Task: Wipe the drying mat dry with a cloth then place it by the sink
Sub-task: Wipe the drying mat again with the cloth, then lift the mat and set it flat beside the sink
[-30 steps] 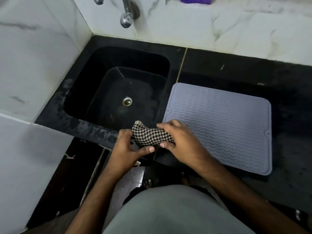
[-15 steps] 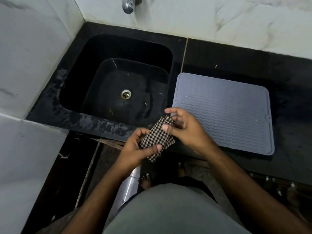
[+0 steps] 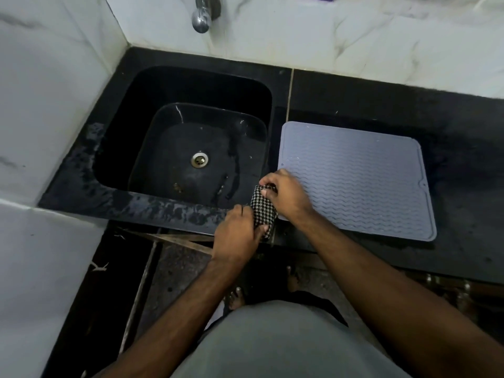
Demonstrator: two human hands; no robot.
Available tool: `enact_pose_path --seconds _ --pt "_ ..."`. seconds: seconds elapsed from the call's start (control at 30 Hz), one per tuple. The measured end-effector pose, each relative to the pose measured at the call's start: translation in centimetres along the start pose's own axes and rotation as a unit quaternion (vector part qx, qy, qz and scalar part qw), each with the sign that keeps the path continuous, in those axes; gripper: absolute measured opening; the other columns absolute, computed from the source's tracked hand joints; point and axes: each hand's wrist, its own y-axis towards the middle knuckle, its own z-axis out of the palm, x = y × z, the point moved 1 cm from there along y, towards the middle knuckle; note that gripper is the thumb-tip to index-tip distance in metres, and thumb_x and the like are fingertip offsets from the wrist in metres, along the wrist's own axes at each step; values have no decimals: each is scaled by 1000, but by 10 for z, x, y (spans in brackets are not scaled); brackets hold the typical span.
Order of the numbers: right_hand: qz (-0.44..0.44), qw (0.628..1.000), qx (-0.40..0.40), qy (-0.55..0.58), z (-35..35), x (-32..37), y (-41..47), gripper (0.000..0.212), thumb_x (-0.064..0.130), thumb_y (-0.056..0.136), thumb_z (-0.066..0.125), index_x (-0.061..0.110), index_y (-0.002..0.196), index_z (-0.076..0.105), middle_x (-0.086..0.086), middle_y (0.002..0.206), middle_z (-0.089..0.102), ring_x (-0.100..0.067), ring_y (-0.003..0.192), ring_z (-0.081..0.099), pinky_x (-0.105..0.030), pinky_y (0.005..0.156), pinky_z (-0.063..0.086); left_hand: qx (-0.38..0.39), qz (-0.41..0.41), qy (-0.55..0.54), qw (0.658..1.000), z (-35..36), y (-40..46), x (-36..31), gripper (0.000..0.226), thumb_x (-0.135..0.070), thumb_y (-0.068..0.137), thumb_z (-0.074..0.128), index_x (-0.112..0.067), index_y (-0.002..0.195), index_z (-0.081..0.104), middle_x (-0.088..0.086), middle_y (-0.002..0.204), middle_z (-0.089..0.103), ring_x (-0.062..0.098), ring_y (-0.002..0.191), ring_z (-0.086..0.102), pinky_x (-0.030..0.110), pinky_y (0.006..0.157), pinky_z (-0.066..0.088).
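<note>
A grey ridged drying mat (image 3: pixel 360 181) lies flat on the black counter, just right of the black sink (image 3: pixel 191 148). A black-and-white checked cloth (image 3: pixel 262 210) is bunched into a roll at the sink's front right corner. My left hand (image 3: pixel 237 233) grips its near end and my right hand (image 3: pixel 286 195) grips its far end. My right hand rests over the mat's front left corner, hiding it.
A chrome tap (image 3: pixel 201 16) hangs over the sink's back edge from the white marble wall (image 3: pixel 354 45). The wet black counter (image 3: pixel 463 241) extends right of the mat. A marble side wall (image 3: pixel 41 132) closes the left. My bare feet show below the counter edge.
Both hands moved up and right with the cloth, from in front of the counter edge to the mat's front left corner. The cloth turned from flat to a tight upright roll.
</note>
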Motion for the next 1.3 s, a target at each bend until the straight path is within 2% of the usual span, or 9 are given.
enact_pose_path --seconds 0.07,0.17,0.33,0.6,0.73,0.87,1.0,1.13,1.3 --pt "-10 1000 -21 -20 -6 1 0 25 26 91 69 26 116 68 9 106 55 -13 104 54 -33 92 47 -32 6 19 999 -3 3 -2 50 -58 97 47 -13 119 52 9 115 55 28 106 56 42 82 49" --pt "-1 999 -52 -17 -20 1 -2 26 25 94 65 24 120 68 3 113 58 -17 107 57 -37 93 50 -70 25 -22 997 -11 11 -9 50 -54 101 38 -12 123 52 11 115 56 30 104 57 45 82 50" --pt "29 996 -85 3 -45 -9 -13 28 28 95 62 25 124 65 1 120 56 -19 107 60 -42 90 53 -78 65 -65 993 -28 33 -31 56 -55 100 31 -13 130 51 10 121 57 30 110 56 46 87 48" --pt "101 980 -170 36 -104 -69 -28 34 25 96 62 22 130 61 -2 122 58 -18 103 63 -41 93 53 -68 98 -154 981 -33 83 -85 59 -54 100 47 -11 140 46 9 133 54 27 121 55 47 97 47" --pt "162 967 -192 48 -141 -118 -24 33 23 97 61 19 130 62 -4 126 58 -20 109 62 -38 98 51 -52 68 -177 980 -28 123 -107 65 -51 94 60 -10 142 43 12 137 51 30 124 52 49 100 48" --pt "217 952 -211 47 -173 -174 -17 33 21 98 59 17 131 61 -7 131 55 -24 111 62 -42 98 51 0 -8 -167 986 -10 157 -116 68 -49 90 67 -7 137 43 19 139 47 35 126 48 48 102 47" --pt "267 941 -203 -44 -199 -226 -13 45 26 98 58 13 140 50 -18 138 42 -36 120 49 -47 99 48 41 -74 -145 986 16 170 -123 70 -48 89 69 -3 136 42 22 143 44 41 131 43 49 105 43" --pt "303 929 -191 -95 -203 -264 -15 62 39 100 52 4 148 34 -27 140 37 -46 118 47 -50 95 44 -32 -116 -103 987 29 166 -130 66 -39 87 73 -3 134 46 23 140 47 43 126 44 51 100 43" --pt "316 934 -165 -14 -199 -295 0 48 37 98 57 -2 125 49 -28 124 54 -47 109 55 -48 90 46 -87 -156 -114 977 26 171 -134 64 -35 89 72 -3 137 44 24 135 45 44 123 43 54 97 44"
